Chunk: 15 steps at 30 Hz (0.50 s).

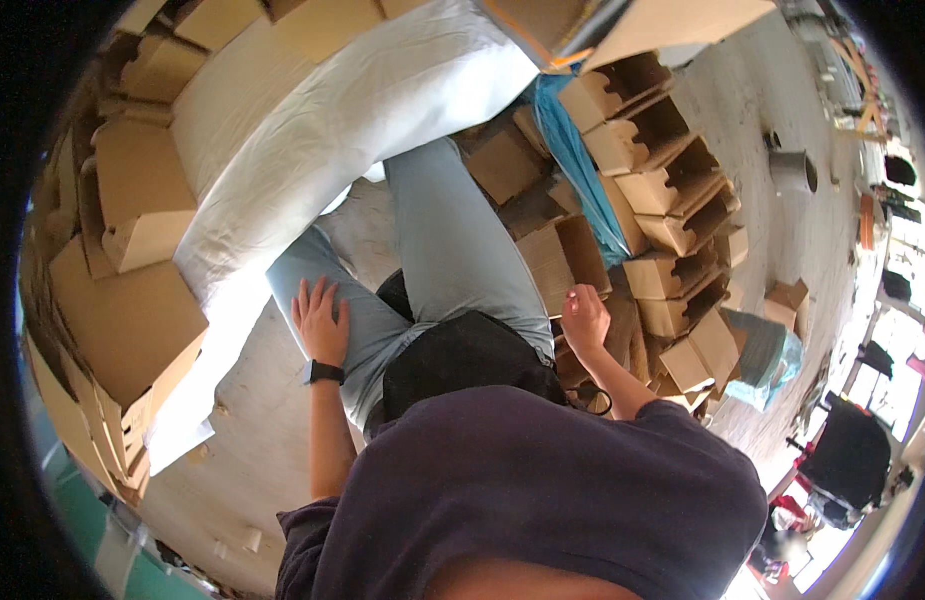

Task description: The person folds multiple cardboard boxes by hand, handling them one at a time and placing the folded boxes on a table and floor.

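My left hand (pixel 322 320) lies on my left thigh, on the blue-grey trousers (pixel 437 240), with its fingers spread and nothing in it. A dark band with a small face sits on that wrist. On the other side, my right hand (pixel 585 318) is raised beside my right thigh, its fingers curled into a loose fist; no object shows in it. Just beyond it stands an open cardboard box (pixel 564 262). A white sheet-covered surface (pixel 332 130) curves in front of my knees and down to my left.
Folded cardboard boxes (pixel 672 190) stand in a stacked row at right, with blue plastic film (pixel 587 185) along them. More brown boxes (pixel 142 190) are piled at left. A grey cylindrical bucket (pixel 792 172) stands on the floor. A black chair (pixel 847 450) is at far right.
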Motion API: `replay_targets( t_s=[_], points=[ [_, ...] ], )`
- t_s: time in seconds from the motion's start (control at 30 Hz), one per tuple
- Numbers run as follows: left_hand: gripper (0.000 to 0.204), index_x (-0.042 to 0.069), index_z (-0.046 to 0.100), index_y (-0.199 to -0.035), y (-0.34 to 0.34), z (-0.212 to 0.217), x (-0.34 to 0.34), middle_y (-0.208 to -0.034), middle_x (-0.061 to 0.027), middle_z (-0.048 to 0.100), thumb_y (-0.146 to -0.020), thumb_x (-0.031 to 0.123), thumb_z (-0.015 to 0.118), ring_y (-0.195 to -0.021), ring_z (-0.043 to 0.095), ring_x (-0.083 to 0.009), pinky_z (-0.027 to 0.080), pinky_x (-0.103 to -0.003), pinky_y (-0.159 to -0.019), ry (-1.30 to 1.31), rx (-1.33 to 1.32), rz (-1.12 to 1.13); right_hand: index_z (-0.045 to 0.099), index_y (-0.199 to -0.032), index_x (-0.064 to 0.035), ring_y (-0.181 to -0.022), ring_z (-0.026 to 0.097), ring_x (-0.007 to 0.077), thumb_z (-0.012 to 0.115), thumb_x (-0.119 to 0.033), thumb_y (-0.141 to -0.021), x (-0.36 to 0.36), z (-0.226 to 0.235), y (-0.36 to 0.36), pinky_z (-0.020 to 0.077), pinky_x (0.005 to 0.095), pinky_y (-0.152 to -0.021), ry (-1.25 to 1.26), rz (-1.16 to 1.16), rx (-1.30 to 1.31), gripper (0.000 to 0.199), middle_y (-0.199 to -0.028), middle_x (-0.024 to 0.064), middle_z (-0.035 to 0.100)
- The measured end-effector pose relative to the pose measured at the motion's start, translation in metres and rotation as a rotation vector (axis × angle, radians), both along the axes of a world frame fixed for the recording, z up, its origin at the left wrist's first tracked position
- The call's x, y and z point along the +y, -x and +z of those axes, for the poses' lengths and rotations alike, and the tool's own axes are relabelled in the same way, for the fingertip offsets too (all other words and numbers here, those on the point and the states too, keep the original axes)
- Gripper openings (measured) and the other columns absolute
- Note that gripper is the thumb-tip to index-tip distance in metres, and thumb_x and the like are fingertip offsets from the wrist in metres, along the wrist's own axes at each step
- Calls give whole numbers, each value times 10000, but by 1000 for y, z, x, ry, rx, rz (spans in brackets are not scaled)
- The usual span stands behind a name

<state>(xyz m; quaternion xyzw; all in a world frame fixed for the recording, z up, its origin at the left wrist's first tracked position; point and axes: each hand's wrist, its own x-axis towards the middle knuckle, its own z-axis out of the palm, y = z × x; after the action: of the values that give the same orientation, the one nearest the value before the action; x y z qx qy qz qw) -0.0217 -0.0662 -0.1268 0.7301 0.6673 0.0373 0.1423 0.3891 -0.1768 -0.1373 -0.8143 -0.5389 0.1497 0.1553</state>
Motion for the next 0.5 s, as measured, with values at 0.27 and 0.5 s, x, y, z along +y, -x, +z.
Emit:
replay_targets(
  t_s=[0.27, 0.5],
  points=[
    [419, 70, 544, -1201, -4, 11, 4, -1274, -95, 518, -805, 179, 626, -1291, 354, -306, 220, -448, -1083, 28, -431, 101, 562, -723, -77, -732, 593, 230, 612, 21, -601, 79, 120, 18, 438, 346, -723, -527, 566, -250, 164, -823, 67, 610],
    [886, 71, 233, -1417, -37, 72, 24, -1412, -184, 327, -709, 228, 743, -1310, 312, -339, 275, -412, -1071, 21, -679, -67, 580, -716, -102, -748, 611, 219, 618, -8, -679, 114, 190, 61, 461, 329, -683, -866, 890, -175, 108, -879, 78, 646]
  ],
)
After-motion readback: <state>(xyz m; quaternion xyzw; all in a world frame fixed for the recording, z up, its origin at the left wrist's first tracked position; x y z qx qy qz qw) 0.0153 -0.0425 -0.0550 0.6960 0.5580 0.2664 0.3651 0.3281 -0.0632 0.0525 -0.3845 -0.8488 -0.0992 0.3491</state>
